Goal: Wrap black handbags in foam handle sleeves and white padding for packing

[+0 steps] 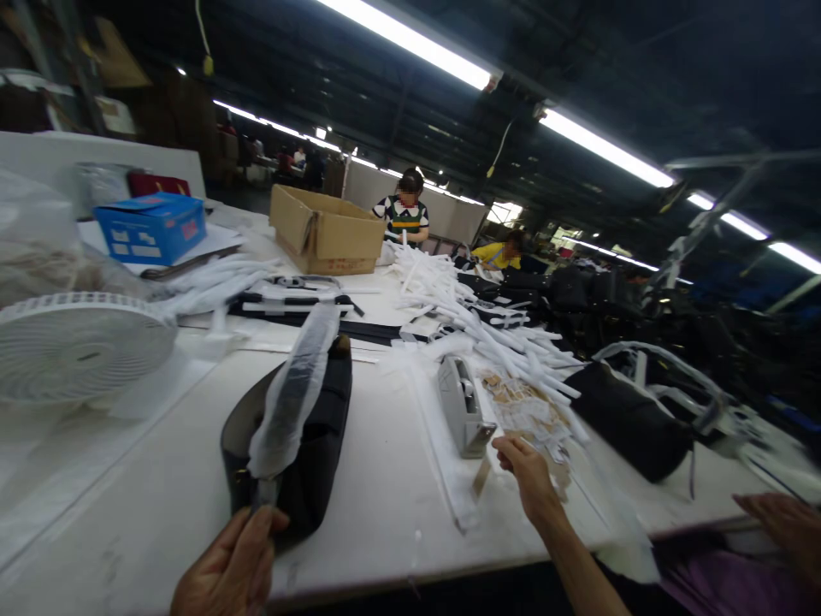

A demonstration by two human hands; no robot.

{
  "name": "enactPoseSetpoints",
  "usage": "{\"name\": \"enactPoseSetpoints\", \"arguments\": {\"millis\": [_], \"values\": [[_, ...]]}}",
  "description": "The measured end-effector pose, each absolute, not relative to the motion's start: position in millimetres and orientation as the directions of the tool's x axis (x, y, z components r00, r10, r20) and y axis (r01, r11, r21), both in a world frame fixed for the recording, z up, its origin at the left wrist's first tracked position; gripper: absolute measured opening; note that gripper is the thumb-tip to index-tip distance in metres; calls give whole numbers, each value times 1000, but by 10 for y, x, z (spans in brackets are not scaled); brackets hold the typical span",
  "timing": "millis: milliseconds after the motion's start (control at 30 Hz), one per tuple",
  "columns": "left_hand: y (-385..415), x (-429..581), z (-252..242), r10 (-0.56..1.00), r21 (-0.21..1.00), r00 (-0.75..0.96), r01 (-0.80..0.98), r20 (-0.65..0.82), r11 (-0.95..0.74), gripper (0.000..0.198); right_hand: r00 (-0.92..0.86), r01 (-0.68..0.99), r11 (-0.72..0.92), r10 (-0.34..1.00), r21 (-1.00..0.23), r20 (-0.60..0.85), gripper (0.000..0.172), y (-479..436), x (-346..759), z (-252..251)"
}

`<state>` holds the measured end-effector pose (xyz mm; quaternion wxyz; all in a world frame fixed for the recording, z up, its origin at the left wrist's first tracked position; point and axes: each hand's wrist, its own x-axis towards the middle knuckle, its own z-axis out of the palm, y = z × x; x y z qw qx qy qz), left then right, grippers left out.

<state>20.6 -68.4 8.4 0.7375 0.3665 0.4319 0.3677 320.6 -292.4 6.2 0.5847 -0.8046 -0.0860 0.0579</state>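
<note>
My left hand [231, 560] pinches the bare dark lower end of a strap [267, 491], over a black bag [330, 419] on the white table [385, 479]. Cloudy, wrinkled wrapping [296, 389] sheathes the strap above my fingers, darkness showing through. My right hand [524, 470], fingertips drawn together, is just beside the tape dispenser [458, 406]; whether it holds anything, I cannot tell.

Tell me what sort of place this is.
Probably a workshop in a bag factory: a black bag sits on the worktable, a tape dispenser stands near a heap of white strips, and tube lights run overhead.
</note>
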Motion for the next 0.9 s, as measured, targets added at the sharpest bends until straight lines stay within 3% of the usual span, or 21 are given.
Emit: {"name": "enactPoseSetpoints", "arguments": {"millis": [167, 267, 367, 467, 600, 900], "values": [[-698, 198, 72, 855, 892, 413, -179, -314, 414, 55, 823, 146, -233, 568, -962, -13, 30, -2371, 2516, 375], [-688, 168, 34, 837, 909, 473, -156, -273, 385, 55, 607, 132, -202, 790, -971, -82, 31, -1956, 1942, 598], [-688, 133, -39, 820, 914, 523, -169, -234, 369, 51, 392, 169, -150, 917, -974, -73, 27, -1588, 1481, 738], [-688, 105, -98, 823, 910, 534, -215, -195, 355, 48, 337, 188, -131, 939, -973, -62, 25, -1299, 1251, 749], [-667, 66, -59, 847, 966, 519, -141, -114, 217, 44, 397, 96, -238, 900, -966, -182, 32, -1081, 1195, 676], [-631, -30, 30, 853, 999, 522, -53, 25, 3, 39, 532, 197, -350, 823, -916, -200, 31, -1002, 1207, 620]]}}
